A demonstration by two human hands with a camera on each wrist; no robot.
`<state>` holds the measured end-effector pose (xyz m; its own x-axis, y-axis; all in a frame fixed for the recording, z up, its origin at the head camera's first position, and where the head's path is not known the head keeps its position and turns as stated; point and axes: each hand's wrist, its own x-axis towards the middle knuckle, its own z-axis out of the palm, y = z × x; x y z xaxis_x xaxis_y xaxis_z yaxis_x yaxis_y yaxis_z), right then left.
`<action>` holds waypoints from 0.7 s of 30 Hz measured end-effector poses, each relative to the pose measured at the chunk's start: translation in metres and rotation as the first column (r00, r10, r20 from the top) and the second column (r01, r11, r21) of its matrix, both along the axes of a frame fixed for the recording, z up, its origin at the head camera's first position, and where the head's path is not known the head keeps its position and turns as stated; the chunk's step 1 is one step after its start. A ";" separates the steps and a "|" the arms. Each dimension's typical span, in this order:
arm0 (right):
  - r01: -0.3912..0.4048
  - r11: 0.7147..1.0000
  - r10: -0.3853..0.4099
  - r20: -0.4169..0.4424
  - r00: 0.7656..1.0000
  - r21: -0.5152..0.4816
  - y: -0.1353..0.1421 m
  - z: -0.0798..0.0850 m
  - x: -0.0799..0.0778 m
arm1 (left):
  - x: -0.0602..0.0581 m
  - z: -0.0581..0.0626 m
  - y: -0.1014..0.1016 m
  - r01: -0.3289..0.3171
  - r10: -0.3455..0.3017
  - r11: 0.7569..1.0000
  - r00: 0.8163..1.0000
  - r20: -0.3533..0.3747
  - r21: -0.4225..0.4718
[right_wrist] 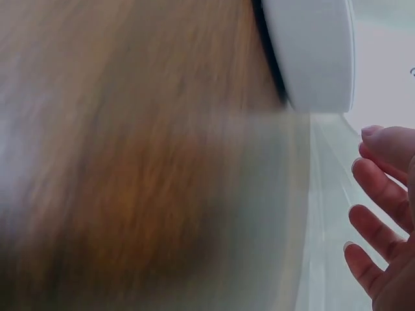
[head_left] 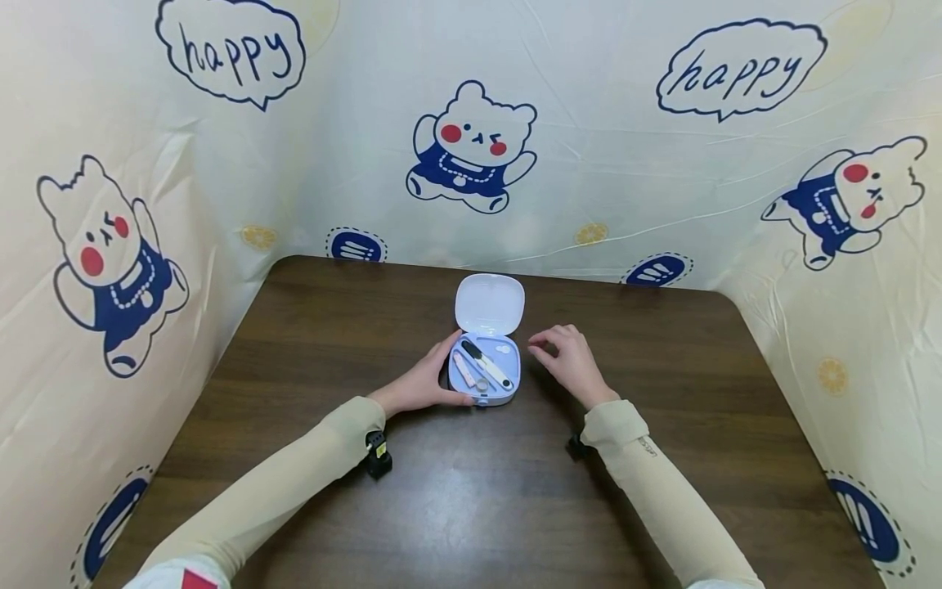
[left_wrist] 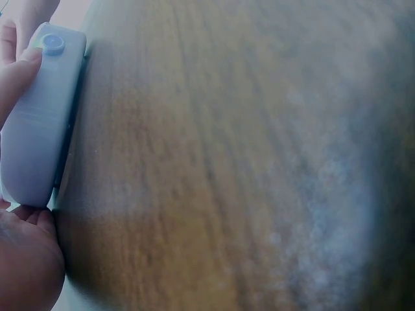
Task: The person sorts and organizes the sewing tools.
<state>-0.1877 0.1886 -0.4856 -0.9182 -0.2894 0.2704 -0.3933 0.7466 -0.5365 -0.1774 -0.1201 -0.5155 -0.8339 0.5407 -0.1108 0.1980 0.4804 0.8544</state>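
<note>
A light-blue case (head_left: pixel 504 393) sits on the table with its pale lid (head_left: pixel 490 303) raised at the back. Inside lie a black-and-white pen-shaped tool (head_left: pixel 486 365), a slim pinkish stick (head_left: pixel 464 369) and small round pieces I cannot identify. My left hand (head_left: pixel 421 381) grips the case's left side, thumb along the front near a round button (left_wrist: pixel 53 44) and fingers toward the back. To the right of the case, my right hand (head_left: pixel 570 364) hovers apart from it, fingers loosely bent. Nothing shows between its fingers in the right wrist view.
The case stands on a dark brown wooden table (head_left: pixel 331 327). Patterned curtains (head_left: pixel 589 164) with cartoon bears surround the table at the back and both sides. Each forearm wears a beige sleeve and a small black wrist camera (head_left: pixel 379 455).
</note>
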 end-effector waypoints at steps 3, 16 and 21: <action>0.004 1.000 -0.004 -0.005 1.000 -0.004 0.008 0.000 0.002 | -0.001 0.000 0.000 0.003 -0.003 1.000 1.000 -0.005 0.002; 0.042 0.999 -0.042 -0.015 0.999 0.007 0.035 -0.002 0.008 | 0.000 0.000 0.000 0.008 -0.008 1.000 1.000 0.000 -0.005; 0.052 0.999 -0.052 -0.024 0.998 0.013 0.045 -0.003 0.008 | 0.001 0.001 0.000 0.004 -0.004 1.000 1.000 0.005 -0.006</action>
